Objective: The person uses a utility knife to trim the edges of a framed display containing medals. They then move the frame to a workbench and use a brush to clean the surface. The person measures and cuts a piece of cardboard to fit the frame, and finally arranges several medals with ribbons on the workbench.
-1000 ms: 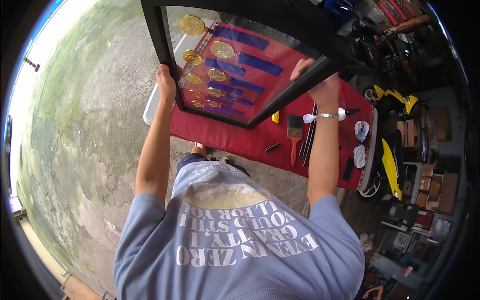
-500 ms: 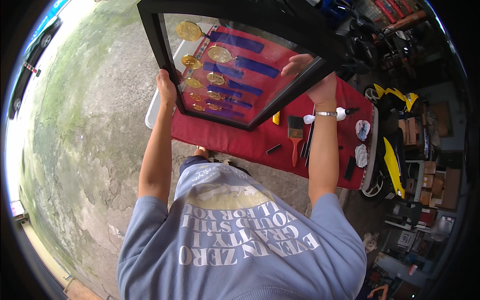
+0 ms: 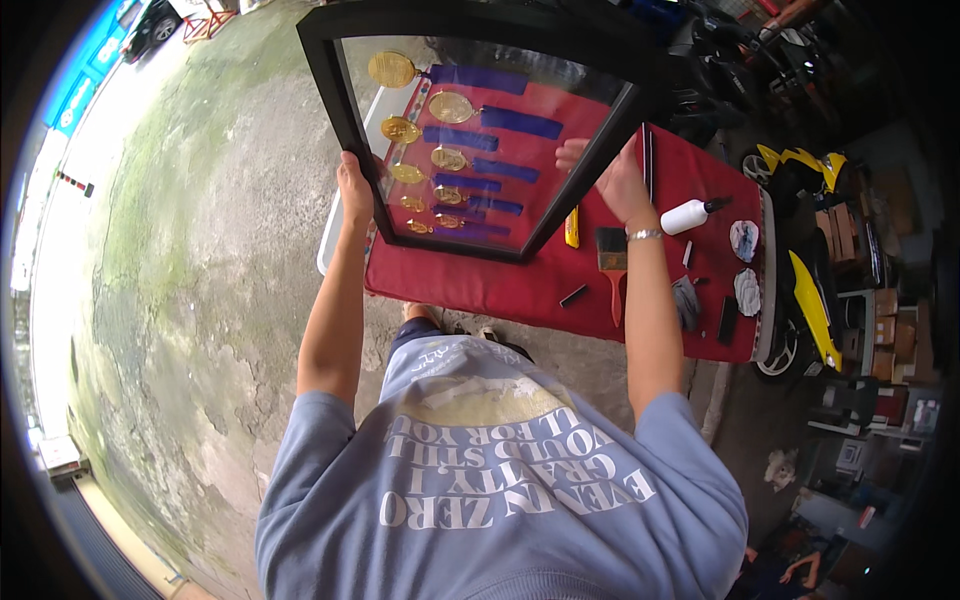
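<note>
Above the red table [image 3: 455,287], our L hand [image 3: 356,190] pinches the glass frame [image 3: 455,247], but w/ our R hand [image 3: 618,188] spread behind it, uneven support could let it tip & hit the brush [image 3: 613,262].

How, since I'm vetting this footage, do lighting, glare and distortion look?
Head view: daylight bleaches the far left, beyond the ground, while the right side around the yellow panel sits dim; head view: pale reflections veil the glass of the black frame near its top; head view: the fisheye curves outer edges and leaves dark corners.
</note>
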A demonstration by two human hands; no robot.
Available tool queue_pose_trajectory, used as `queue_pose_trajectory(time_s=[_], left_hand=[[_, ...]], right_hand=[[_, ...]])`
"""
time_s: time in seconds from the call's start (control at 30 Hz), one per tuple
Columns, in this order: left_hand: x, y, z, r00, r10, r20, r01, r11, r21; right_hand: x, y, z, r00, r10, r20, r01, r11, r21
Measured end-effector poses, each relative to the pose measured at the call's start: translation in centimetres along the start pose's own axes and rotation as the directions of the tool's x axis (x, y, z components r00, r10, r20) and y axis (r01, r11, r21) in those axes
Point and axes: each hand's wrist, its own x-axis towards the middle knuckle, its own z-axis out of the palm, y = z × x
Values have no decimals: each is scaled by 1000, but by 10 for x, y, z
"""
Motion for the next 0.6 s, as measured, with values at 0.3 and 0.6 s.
queue_pose_trajectory(time_s=[0.3, 0.6], left_hand=[[16, -5, -1, 996, -24, 87, 25, 1000, -6], [78, 95, 26, 969, 212, 127, -213, 977, -7]], right_hand=[[-3, 30, 50, 794, -433, -427, 412, 900, -146], [22, -33, 73, 635, -456, -623, 441, 877, -192]])
